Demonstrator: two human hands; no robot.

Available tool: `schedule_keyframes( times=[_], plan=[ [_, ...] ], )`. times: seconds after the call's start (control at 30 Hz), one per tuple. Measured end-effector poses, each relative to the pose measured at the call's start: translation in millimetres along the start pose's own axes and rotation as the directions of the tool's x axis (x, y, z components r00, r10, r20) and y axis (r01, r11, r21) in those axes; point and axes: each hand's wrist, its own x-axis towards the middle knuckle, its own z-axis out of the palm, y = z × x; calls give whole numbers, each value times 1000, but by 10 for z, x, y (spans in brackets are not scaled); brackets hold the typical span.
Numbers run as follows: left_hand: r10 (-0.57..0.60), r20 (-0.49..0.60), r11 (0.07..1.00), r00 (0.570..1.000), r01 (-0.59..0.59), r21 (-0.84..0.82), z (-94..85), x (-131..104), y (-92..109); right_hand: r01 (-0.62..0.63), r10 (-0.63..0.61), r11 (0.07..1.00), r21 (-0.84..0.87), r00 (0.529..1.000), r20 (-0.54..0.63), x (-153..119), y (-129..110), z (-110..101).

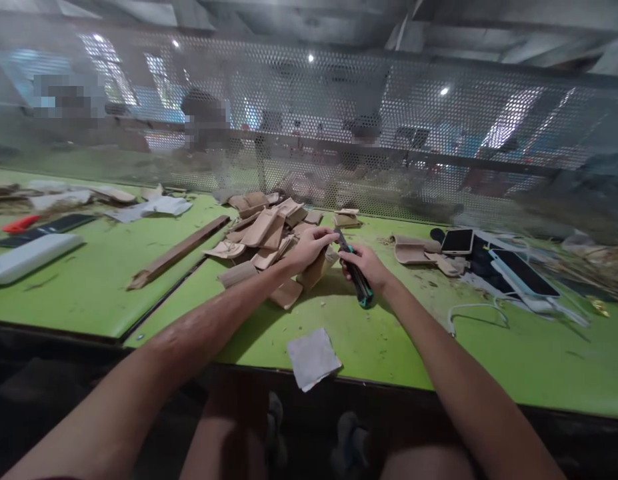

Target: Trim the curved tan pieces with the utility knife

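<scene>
My right hand (pixel 361 265) is wrapped round a black and green utility knife (pixel 361 285), whose handle points down toward me. Right beside it, my left hand (pixel 313 247) has its fingertips at the upper end of the knife, above a curved brown piece (pixel 316 270) that looks like dried bark or sheath. Whether the left fingers grip that piece is not clear. Behind and left of my hands lies a heap of similar brown pieces (pixel 261 227). The knife's blade cannot be made out.
A long brown strip (pixel 181 250) lies left, near a white case (pixel 36 257) and red object (pixel 21 224). Grey paper squares (pixel 313 359) overhang the front edge. Phones (pixel 523 272) and a white cable (pixel 476 307) are right. A perforated screen (pixel 309 160) stands behind; people show through it.
</scene>
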Motion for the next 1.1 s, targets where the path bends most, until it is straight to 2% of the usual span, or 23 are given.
schedule_keyframes(
  times=[0.1, 0.17, 0.27, 0.33, 0.43, 0.57, 0.67, 0.83, 0.93, 1.0, 1.1],
  plan=[
    [-43, -30, 998, 999, 44, 42, -32, -4, 2, -15, 16, 997, 78, 1000, -18, -14, 13, -45],
    [-130, -73, 988, 989, 136, 79, -64, -10, 8, -12, 18, 992, 129, 999, -44, -23, 23, -87],
    [-303, -119, 945, 946, 314, 91, -113, -21, 12, -20, 35, 990, 142, 994, -101, -16, 60, -144],
    [-350, -136, 929, 927, 361, 74, -136, -23, 6, -51, 66, 993, 105, 987, -146, 2, 95, -168],
    [-313, -137, 941, 940, 326, 89, -147, -17, -2, -72, 81, 996, 51, 978, -192, 27, 139, -182],
    [-134, -69, 982, 989, 142, 122, -133, 3, 9, -29, 34, 999, 35, 985, -170, 40, 152, -152],
    [-63, -92, 987, 994, 76, 140, -117, 24, 9, -17, 28, 997, 75, 989, -143, 37, 137, -81],
    [-20, -262, 999, 965, 30, 34, -57, 53, 49, -1, 12, 993, 120, 996, -93, 49, 68, 119],
    [-96, -361, 990, 928, 50, -134, -26, 57, 102, -36, 39, 999, 34, 996, -81, 109, 24, 236],
    [-157, -395, 974, 905, 75, -215, -31, 60, 114, -36, 32, 999, -37, 995, -97, 168, 15, 280],
    [-120, -411, 984, 904, 53, -169, -78, 79, 81, 19, -32, 997, -76, 984, -178, 245, 42, 260]
  ],
)
